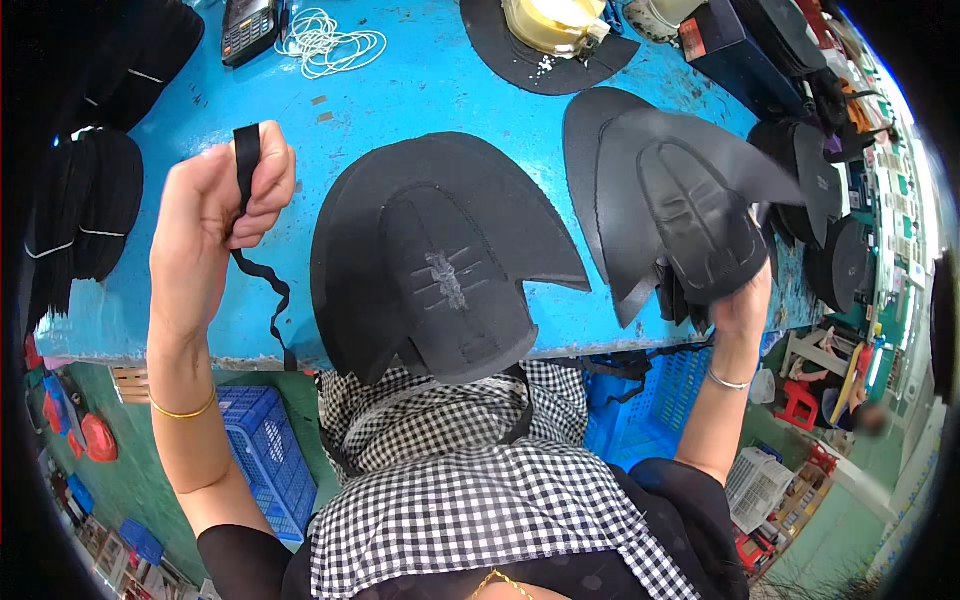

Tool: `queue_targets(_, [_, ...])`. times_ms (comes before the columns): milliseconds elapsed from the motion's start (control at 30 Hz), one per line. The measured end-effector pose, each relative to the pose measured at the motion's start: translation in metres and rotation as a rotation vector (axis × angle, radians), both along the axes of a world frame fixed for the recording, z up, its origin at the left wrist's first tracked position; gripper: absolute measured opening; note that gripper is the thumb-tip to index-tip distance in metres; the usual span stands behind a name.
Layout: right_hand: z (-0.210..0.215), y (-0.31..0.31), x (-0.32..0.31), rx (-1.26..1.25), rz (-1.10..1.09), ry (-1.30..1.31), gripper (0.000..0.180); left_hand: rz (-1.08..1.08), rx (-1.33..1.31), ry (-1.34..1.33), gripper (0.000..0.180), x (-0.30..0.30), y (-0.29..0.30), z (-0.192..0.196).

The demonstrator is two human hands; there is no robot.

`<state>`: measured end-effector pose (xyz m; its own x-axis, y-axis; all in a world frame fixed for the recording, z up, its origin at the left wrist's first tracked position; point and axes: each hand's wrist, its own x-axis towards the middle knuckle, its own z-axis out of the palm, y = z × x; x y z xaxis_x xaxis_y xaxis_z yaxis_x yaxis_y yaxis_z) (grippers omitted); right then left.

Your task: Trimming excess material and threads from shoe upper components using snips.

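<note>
Black-and-white check covers the apron (450, 520), nearest of all, below and between the hands. Just past it, the left panel (430, 225) lies between the hands on the blue table (330, 110), its lower end at the edge, a pale smear across its middle. The left hand (225, 195) is clenched round a black strap (246, 160), whose loose tail dangles below the fist. It looks light and limp, weighing almost nothing; a pinch near its end should control it. The right hand (742, 300) grasps the right panel (690, 200) by its lower end; most of the fingers are hidden beneath. Both panels look light and bendy yet springy, with a smooth face that may slide; the thick lower end seems the firmest hold, while the thin side points would probably flop. Bound black stacks (100, 195) sit left of the left hand. Farthest, beyond both hands, are a cream pot (548, 25), a tangled white cord (330, 45) and a dark handset (250, 30).
</note>
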<state>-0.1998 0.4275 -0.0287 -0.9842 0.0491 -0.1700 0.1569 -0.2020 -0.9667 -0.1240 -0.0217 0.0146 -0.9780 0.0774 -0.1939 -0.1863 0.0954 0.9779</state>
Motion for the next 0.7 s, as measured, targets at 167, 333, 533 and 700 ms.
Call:
queue_targets(167, [0.013,0.016,0.000,0.014,-0.217,0.171,0.024,0.001,-0.129,-0.067,0.029,-0.003,0.005,-0.005])
queue_targets(333, [0.019,-0.036,0.014,0.080,0.240,0.218,0.027,-0.260,-0.389,-0.068,0.007,-0.016,0.025,0.010])
queue_targets(533, [0.003,-0.101,0.024,0.441,0.706,0.149,0.025,-0.511,-0.327,0.066,0.014,-0.025,0.040,-0.012])
queue_targets(700, [-0.001,-0.125,0.019,0.571,0.818,0.129,0.012,-0.555,-0.373,0.085,0.012,-0.018,0.049,-0.024])
